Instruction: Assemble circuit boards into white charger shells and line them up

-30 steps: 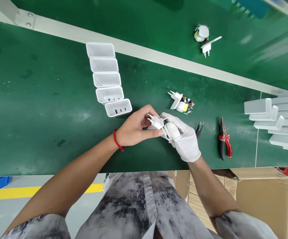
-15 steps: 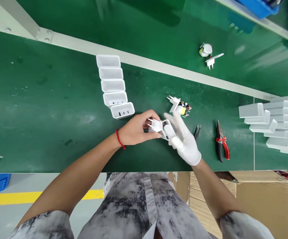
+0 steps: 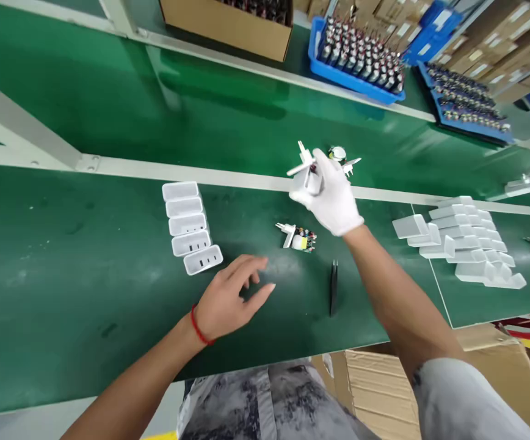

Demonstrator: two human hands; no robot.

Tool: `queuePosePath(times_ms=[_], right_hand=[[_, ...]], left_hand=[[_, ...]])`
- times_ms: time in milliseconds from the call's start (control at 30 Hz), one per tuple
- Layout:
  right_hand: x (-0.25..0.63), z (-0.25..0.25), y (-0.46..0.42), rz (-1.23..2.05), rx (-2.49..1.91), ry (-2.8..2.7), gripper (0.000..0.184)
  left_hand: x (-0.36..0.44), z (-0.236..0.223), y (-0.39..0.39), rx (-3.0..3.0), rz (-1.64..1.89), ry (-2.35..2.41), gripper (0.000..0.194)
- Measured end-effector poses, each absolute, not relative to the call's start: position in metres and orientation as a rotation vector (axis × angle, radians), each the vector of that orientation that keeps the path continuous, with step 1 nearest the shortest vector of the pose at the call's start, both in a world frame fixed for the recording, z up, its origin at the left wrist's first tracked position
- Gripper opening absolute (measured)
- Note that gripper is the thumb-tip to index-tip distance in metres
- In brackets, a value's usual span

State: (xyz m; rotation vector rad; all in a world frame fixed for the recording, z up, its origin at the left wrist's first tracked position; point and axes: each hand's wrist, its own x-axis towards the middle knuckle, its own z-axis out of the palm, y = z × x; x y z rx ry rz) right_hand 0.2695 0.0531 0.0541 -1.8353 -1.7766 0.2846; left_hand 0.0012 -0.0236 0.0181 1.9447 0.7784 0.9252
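Observation:
My right hand (image 3: pixel 333 198), in a white glove, is raised toward the back of the bench. It grips a white plastic charger housing (image 3: pixel 299 181) with a pronged plug cap at its mouth. Over the green bench top, my bare left hand (image 3: pixel 235 294) has its fingers apart and holds nothing. Between the hands lies a plug with a circuit board (image 3: pixel 300 239), its small parts exposed. A second plug assembly (image 3: pixel 338 154) sits just past the gloved fingers, partly hidden. Black tweezers (image 3: pixel 333 288) lie below the right hand.
Several open white housings (image 3: pixel 182 190) stand in a row to the left. Stacked white housings (image 3: pixel 469 235) fill the right side. A pale metal rail (image 3: pixel 232 178) crosses the bench. On the upper shelf are a blue tray of parts (image 3: pixel 352 79) and a cardboard box (image 3: pixel 228 30).
My right hand has carried the charger housing up and away from my body. My left hand has let go of it and opened. The view has tilted up, showing the shelf.

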Motion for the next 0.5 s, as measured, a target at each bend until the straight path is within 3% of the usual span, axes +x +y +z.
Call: queuePosePath(times_ms=[100,333,500], right_hand=[[0.286,0.031,0.123,0.327,-1.972,-1.658,0.092],[0.326,0.027,0.159,0.336,-2.061,-1.683,0.086],[0.387,0.046,0.146,-0.150,-2.676,-1.376,0.062]], left_hand=[[-0.016,0.045,-0.022,2.303,1.057,0.850,0.018],[-0.081,0.053,-0.019,2.438,1.010,1.367,0.025],[-0.094,0.026,-0.026,2.481,0.877,1.247,0.013]])
